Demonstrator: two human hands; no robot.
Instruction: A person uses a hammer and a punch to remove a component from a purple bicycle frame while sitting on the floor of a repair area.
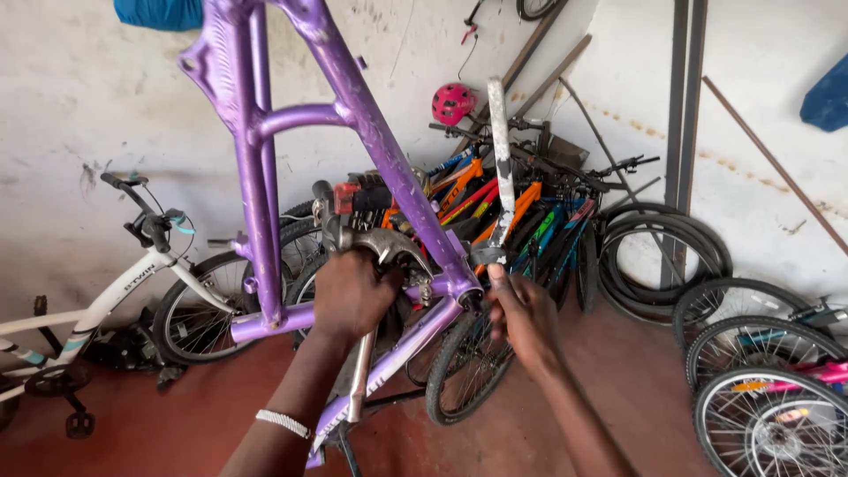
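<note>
**Purple frame held and worked at its bottom bracket amid stacked bicycles**

A scuffed purple metal bicycle frame [353, 115] is held upside down in the middle of the view, its tubes rising to the top edge. The left hand [352, 293] is clenched around a grey metal hammer [375, 265], whose head is seen just above the knuckles and whose handle runs down past the wrist, where a white beaded bracelet [283, 423] is worn. The right hand [523, 316] is closed around the lower end of a long, pale, paint-worn metal bar [500, 168], which is pressed against the frame's bottom bracket shell [466, 287] and stands nearly upright, tilted slightly left at the top.

Behind the frame, the view is crowded by a dense stack of orange, blue and green bicycles [512, 208] leaned against the stained white wall [79, 97]. A pink helmet [452, 102] is hung above the stack. Several loose black tyres [662, 256] are propped against the wall to the right, and spoked wheels [768, 389] are stacked at the lower right corner. A white bicycle [106, 300] is parked at the left on the red floor [618, 380]. Long thin rods [768, 159] are leaned against the right-hand wall
</note>
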